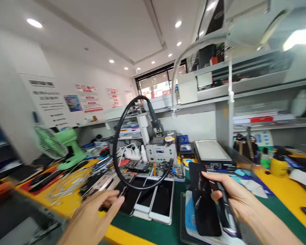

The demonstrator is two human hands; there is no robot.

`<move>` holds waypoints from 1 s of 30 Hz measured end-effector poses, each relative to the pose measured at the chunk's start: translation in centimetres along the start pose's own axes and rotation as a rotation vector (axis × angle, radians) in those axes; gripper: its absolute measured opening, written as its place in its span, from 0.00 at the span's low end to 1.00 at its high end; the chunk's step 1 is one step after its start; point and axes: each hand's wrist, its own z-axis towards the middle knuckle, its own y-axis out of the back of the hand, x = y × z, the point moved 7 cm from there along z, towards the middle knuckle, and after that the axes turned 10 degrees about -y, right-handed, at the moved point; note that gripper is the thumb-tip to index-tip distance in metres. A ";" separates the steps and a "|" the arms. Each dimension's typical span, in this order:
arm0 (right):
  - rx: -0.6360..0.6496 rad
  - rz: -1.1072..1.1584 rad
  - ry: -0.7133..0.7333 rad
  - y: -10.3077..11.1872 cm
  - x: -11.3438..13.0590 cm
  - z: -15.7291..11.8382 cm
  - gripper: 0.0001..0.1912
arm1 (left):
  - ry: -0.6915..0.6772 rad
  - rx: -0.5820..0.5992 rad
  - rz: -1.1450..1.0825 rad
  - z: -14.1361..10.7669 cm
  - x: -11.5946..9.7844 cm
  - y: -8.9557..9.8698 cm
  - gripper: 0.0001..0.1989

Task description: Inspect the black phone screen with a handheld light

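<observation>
My right hand [228, 194] is closed around a dark, shiny handheld tool [226, 212]. Its thumb and fingertips also touch the upper edge of a black phone panel [205, 207], which lies tilted over a blue and white item [190, 212]. My left hand [99, 211] hovers at the lower left, thumb and fingers curved with a gap between them; its fingertips are near a black phone [130, 200]. Beside that phone lie white-framed phones [162, 200] with dark screens.
A black hose [114, 149] loops up from the grey station [163, 151]. White cables [68, 183] and a green fan [71, 146] are at left. At right are a flat heating plate [213, 150] and a yellow bottle [278, 166].
</observation>
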 end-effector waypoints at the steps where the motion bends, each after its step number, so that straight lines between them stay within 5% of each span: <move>1: -0.004 0.011 -0.001 0.0 0.2 -0.1 0.02 | -0.013 0.055 -0.233 -0.1 -1.7 -1.1 0.28; 5: -0.096 0.029 0.091 0.0 1.0 -1.2 0.04 | -0.132 0.370 -1.005 2.2 -11.3 -7.7 0.30; 8: -0.146 0.004 0.146 -0.3 1.2 -2.0 0.06 | -0.040 0.650 -1.698 4.5 -18.3 -12.1 0.30; 12: -0.196 -0.021 0.243 -0.7 1.8 -2.8 0.05 | -0.089 0.725 -1.883 6.3 -22.8 -14.3 0.20; 16: -0.209 -0.065 0.305 -1.1 2.2 -2.5 0.08 | -0.025 0.704 -1.949 6.3 -23.6 -15.8 0.20; 22: -0.214 -0.088 0.377 -0.7 4.8 -2.1 0.04 | 0.073 0.655 -1.950 6.8 -21.8 -17.2 0.23; 27: -0.260 -0.010 0.766 -2.4 9.0 -7.3 0.03 | 0.136 0.697 -1.877 6.7 -20.9 -18.0 0.21; 30: -0.148 -0.017 1.211 -5.4 9.2 -11.4 0.09 | 0.185 0.686 -1.837 6.4 -21.0 -18.1 0.19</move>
